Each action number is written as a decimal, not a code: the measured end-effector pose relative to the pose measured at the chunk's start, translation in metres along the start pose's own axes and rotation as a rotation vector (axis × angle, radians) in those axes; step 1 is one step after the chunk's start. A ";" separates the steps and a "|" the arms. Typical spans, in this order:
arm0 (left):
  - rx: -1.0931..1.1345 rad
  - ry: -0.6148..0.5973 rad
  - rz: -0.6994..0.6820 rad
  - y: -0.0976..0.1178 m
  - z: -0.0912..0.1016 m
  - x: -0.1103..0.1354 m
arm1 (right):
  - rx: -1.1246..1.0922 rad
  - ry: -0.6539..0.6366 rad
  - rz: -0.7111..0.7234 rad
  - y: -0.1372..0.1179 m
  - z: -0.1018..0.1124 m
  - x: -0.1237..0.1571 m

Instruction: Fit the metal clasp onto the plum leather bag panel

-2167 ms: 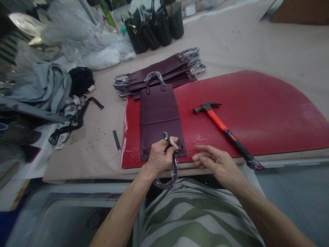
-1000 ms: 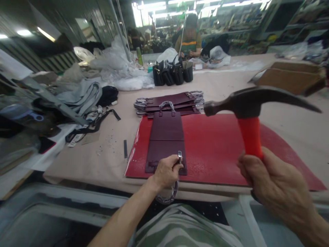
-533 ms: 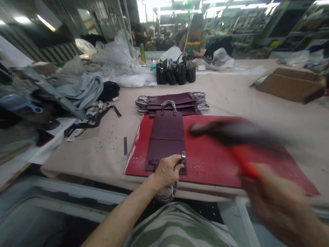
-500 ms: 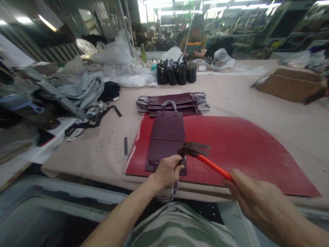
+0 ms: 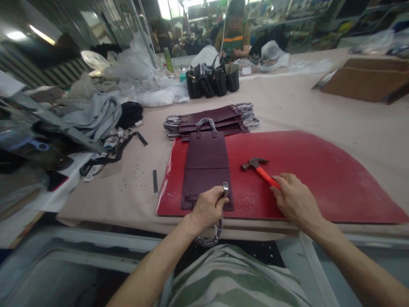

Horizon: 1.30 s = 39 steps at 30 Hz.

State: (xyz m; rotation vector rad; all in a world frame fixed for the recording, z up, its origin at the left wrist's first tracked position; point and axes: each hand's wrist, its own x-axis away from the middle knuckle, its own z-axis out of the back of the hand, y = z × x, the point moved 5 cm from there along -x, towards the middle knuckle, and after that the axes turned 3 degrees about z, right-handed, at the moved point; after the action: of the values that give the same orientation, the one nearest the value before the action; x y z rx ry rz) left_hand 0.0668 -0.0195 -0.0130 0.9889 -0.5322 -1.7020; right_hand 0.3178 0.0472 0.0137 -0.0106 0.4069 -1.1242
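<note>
A flat maroon bag panel (image 5: 206, 164) lies on a red mat (image 5: 306, 170) in front of me. My left hand (image 5: 207, 209) is closed around a small metal punch (image 5: 225, 187) standing on the panel's near edge, over a strap tab. A plastic-wrapped handle (image 5: 209, 236) hangs below that hand, off the table edge. My right hand (image 5: 295, 200) grips the orange handle of a claw hammer (image 5: 258, 168), whose head rests low on the mat to the right of the panel.
A stack of maroon panels with wrapped handles (image 5: 211, 119) lies behind the mat. Black handbags (image 5: 212, 81) stand farther back. Cloth, straps and plastic (image 5: 96, 111) crowd the left. A cardboard box (image 5: 367, 79) sits at the right. A person (image 5: 234, 36) works at the far end.
The hammer came down from high on the right onto the punch, then moved back to the right and now rests low on the mat. My left hand stayed on the punch.
</note>
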 end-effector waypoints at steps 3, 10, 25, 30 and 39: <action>0.011 -0.015 0.020 0.000 0.001 0.001 | -0.202 0.107 0.202 -0.048 -0.012 0.001; 0.319 0.112 0.275 -0.009 0.007 -0.004 | -0.322 -0.011 0.278 -0.107 -0.056 0.016; -0.904 0.307 0.942 -0.117 0.234 0.056 | -0.399 0.008 0.265 -0.099 -0.055 0.013; -1.003 0.173 0.953 -0.123 0.224 0.074 | -0.351 -0.035 0.378 -0.109 -0.052 0.006; -0.630 -0.130 0.039 -0.023 0.091 0.031 | -0.124 -0.213 0.583 -0.128 -0.052 -0.010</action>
State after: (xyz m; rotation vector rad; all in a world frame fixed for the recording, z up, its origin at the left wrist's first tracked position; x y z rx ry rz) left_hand -0.0242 -0.0504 0.0095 0.4131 -0.0743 -1.7438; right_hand 0.1852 0.0094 -0.0048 -0.1124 0.2622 -0.5148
